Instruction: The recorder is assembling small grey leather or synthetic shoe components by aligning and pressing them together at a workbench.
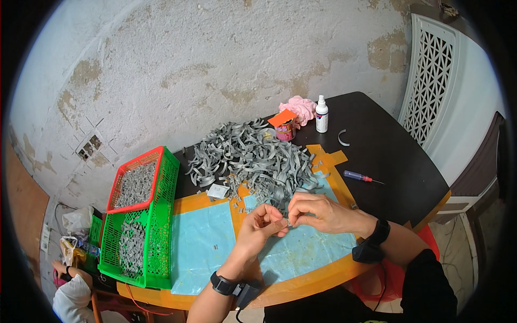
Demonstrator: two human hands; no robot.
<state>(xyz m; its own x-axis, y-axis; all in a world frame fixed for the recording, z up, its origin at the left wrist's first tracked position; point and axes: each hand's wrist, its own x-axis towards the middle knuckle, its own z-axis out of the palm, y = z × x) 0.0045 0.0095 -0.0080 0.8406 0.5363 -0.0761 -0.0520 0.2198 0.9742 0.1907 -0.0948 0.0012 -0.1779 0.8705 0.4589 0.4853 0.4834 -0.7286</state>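
My left hand [260, 227] and my right hand [318, 211] meet over a pale blue sheet [204, 242] taped to the table. Between their fingertips they pinch one small grey piece [287, 221]; its shape is too small to make out. Just beyond the hands lies a large heap of grey flat strips [253, 156]. Both wrists wear black bands.
A green basket [161, 226] at the left holds grey pieces, with a red basket [134, 180] set in it. A white bottle [321, 114], a red can [285, 129], a pink cloth [299, 107] and a screwdriver [360, 176] lie on the dark table [388, 156]. Another person's hand [67, 269] shows at lower left.
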